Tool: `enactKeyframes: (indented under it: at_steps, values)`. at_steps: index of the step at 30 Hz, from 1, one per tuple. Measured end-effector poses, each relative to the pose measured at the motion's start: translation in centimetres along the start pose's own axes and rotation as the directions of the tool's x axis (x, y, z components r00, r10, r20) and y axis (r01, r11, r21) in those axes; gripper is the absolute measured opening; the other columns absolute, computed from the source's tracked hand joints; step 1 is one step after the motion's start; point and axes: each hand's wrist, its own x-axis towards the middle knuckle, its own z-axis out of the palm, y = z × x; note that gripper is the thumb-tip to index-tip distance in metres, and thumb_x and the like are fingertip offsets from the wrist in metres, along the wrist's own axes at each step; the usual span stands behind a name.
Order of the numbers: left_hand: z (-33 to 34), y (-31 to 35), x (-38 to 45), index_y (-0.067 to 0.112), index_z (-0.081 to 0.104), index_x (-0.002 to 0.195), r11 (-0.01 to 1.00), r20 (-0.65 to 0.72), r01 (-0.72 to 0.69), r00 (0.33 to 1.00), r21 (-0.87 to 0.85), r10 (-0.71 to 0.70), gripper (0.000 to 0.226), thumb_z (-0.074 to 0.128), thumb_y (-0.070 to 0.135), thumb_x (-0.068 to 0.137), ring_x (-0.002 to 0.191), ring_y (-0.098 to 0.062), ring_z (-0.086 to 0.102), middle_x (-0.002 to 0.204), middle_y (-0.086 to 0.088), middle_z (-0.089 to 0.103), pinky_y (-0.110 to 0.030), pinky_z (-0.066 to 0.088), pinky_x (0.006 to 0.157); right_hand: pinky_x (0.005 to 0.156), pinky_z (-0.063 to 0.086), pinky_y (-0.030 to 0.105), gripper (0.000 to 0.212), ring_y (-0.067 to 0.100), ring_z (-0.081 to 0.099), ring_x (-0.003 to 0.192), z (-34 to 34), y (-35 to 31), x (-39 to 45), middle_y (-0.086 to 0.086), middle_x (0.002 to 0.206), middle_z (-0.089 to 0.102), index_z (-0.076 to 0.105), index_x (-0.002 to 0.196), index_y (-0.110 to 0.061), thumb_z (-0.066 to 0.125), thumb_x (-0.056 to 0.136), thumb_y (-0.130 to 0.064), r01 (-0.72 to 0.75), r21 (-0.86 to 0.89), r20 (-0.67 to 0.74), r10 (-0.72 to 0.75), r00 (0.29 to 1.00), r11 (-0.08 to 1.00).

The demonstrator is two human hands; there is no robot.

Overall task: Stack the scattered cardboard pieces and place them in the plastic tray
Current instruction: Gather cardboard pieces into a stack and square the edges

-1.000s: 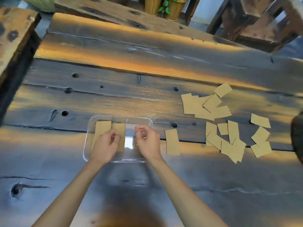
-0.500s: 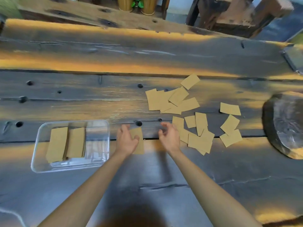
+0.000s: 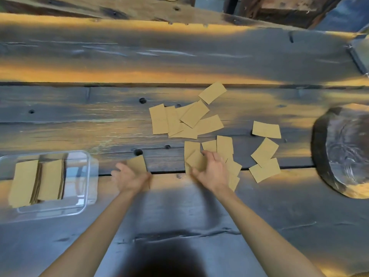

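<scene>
- Head view, the step in hand: loose pieces are judged to be in the course of being gathered into a fresh stack. The left hand (image 3: 130,176) lies on a single tan rectangular cardboard piece (image 3: 137,163) near the plank seam of the dark weathered wooden tabletop (image 3: 199,56); its grip seems loosely spread over the piece, but motion blur keeps it from being settled whether the piece is pinched.
- The right hand (image 3: 211,170) is laid with spread fingers on the near cluster of overlapping tan cardboard pieces (image 3: 192,156); its grip is wide and nothing is seen clasped.
- To do the step well, the pieces are best slid together flat, edges squared against the wood, and lifted only once they are aligned; the overlapped ones should be drawn out from the top of the heap so that none is flicked away.
- The clear plastic rectangular tray (image 3: 87,176) stands at the left, well apart from both hands, with two stacks of cardboard (image 3: 50,176) already inside and bare room at its right.
- Further pieces lie in a far cluster (image 3: 179,120) and a right-hand group (image 3: 264,156).
- Hidden or unclear: the tray's left edge is cut off by the frame; how many pieces lie under the right hand cannot be told; the dark round wooden object (image 3: 343,150) at the right is cropped, and its nature cannot be judged.
</scene>
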Motion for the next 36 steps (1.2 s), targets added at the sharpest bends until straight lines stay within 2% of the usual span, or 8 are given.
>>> enactKeyframes:
  at_steps: [5, 8, 12, 20, 25, 30, 33, 36]
  values:
    - [1.7, 4.1, -1.6, 0.012, 0.038, 0.131, 0.969, 0.085, -0.213, 0.971, -0.129, 0.225, 0.087, 0.088, 0.03, 0.062, 0.128, -0.025, 0.037, 0.127, -0.007, 0.04, -0.035, 0.035, 0.108, 0.098, 0.047, 0.032, 0.072, 0.014, 0.052, 0.111, -0.5, -0.1, 0.6, -0.005, 0.116, 0.058, 0.057, 0.133, -0.021, 0.072, 0.076, -0.062, -0.184, 0.4, -0.108, 0.246, 0.963, 0.898]
    - [3.4, 7.0, -3.0, 0.015, 0.051, 0.108, 0.94, 0.226, -0.192, 0.939, -0.284, 0.26, 0.055, 0.087, 0.02, 0.068, 0.097, -0.017, 0.06, 0.101, 0.002, 0.058, -0.034, 0.052, 0.086, 0.094, 0.048, 0.03, 0.071, 0.012, 0.053, 0.106, -0.6, -0.3, 1.1, -0.004, 0.114, 0.056, 0.056, 0.129, -0.02, 0.08, 0.073, -0.057, -0.252, 0.548, -0.026, 0.318, 0.948, 0.797]
    - [5.6, 9.1, -3.8, 0.019, 0.045, 0.076, 0.93, 0.284, -0.222, 0.908, -0.294, 0.307, 0.025, 0.063, 0.001, 0.078, 0.07, -0.02, 0.045, 0.071, 0.002, 0.047, -0.03, 0.038, 0.061, 0.093, 0.053, 0.037, 0.048, 0.015, 0.061, 0.098, 0.6, 0.2, 1.5, -0.003, 0.108, 0.061, 0.057, 0.119, -0.022, 0.081, 0.08, -0.036, -0.234, 0.627, 0.028, 0.278, 0.96, 0.743]
    - [7.9, 10.3, -4.8, 0.018, 0.032, 0.107, 0.949, 0.329, -0.306, 0.891, -0.075, 0.313, 0.046, 0.065, 0.036, 0.08, 0.092, -0.029, 0.06, 0.108, -0.006, 0.053, -0.048, 0.056, 0.08, 0.097, 0.053, 0.039, 0.034, 0.018, 0.065, 0.107, 1.6, -0.4, 1.7, 0.004, 0.115, 0.07, 0.062, 0.126, -0.008, 0.065, 0.096, -0.024, -0.253, 0.682, 0.05, 0.302, 0.952, 0.686]
    - [9.0, 9.7, -5.1, 0.016, 0.051, 0.116, 0.914, 0.35, -0.405, 0.854, -0.021, 0.386, 0.039, 0.063, 0.038, 0.086, 0.113, -0.019, 0.044, 0.122, -0.006, 0.047, -0.028, 0.036, 0.097, 0.109, 0.041, 0.031, 0.043, 0.022, 0.056, 0.128, 1.5, -1.5, 1.5, 0.009, 0.134, 0.063, 0.057, 0.138, -0.006, 0.049, 0.104, -0.03, -0.246, 0.633, 0.019, 0.302, 0.953, 0.735]
    - [8.8, 9.3, -4.2, 0.017, 0.046, 0.116, 0.94, 0.279, -0.309, 0.899, -0.145, 0.338, 0.044, 0.07, 0.027, 0.08, 0.116, -0.026, 0.052, 0.116, -0.004, 0.05, -0.049, 0.054, 0.091, 0.102, 0.051, 0.038, 0.05, 0.015, 0.061, 0.116, 1.9, -2.4, 2.0, 0.002, 0.125, 0.066, 0.06, 0.134, -0.015, 0.054, 0.093, -0.042, -0.283, 0.647, 0.107, 0.283, 0.953, 0.708]
    - [8.0, 9.5, -3.4, 0.015, 0.042, 0.124, 0.961, 0.304, -0.201, 0.919, -0.188, 0.252, 0.055, 0.075, 0.017, 0.08, 0.105, -0.02, 0.057, 0.113, -0.001, 0.056, -0.03, 0.051, 0.071, 0.084, 0.052, 0.018, 0.033, 0.003, 0.064, 0.096, 1.6, -2.4, 2.2, -0.011, 0.104, 0.069, 0.065, 0.126, -0.017, 0.063, 0.093, -0.021, -0.326, 0.701, 0.195, 0.27, 0.943, 0.634]
    - [6.6, 9.4, -2.3, 0.014, 0.052, 0.116, 0.956, 0.444, -0.053, 0.877, -0.289, 0.183, 0.043, 0.076, 0.011, 0.08, 0.089, -0.015, 0.061, 0.105, -0.003, 0.065, -0.027, 0.047, 0.067, 0.09, 0.058, 0.031, 0.035, 0.011, 0.069, 0.1, 1.4, -1.9, 2.0, -0.005, 0.108, 0.074, 0.066, 0.127, -0.017, 0.066, 0.093, -0.008, -0.304, 0.735, 0.241, 0.186, 0.953, 0.606]
